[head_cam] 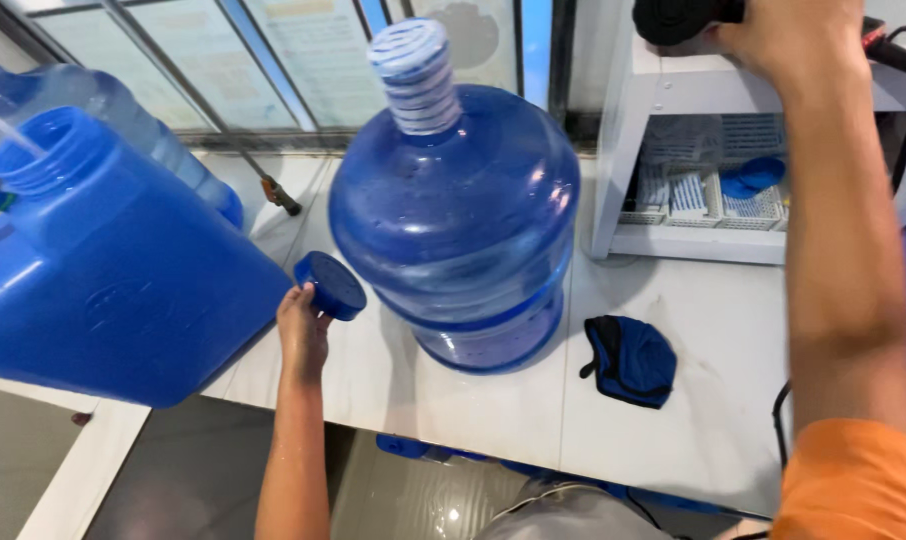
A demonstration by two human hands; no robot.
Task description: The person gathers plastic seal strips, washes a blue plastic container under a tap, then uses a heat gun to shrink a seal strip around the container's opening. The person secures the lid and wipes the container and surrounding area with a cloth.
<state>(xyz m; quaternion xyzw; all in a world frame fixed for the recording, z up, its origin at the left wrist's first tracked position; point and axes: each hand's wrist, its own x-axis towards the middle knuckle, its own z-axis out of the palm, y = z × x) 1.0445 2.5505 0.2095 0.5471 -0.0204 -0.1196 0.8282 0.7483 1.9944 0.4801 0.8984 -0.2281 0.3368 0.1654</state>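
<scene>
My left hand (301,330) holds a round blue screw cap (330,285) at the edge of the white counter (673,320), right beside a solid blue jerrycan (103,270) tilted with its open neck up-left; a thin stream of water enters that neck. A large translucent blue water bottle (458,210) with a striped sealed cap stands on the counter just right of the cap. My right hand (788,35) reaches up to a white shelf (713,85) and grips a black device (683,18) there.
A dark blue cloth (631,358) lies on the counter right of the big bottle. Another translucent bottle (123,120) sits behind the jerrycan. The shelf unit holds white baskets and blue caps (751,175). Windows run along the back.
</scene>
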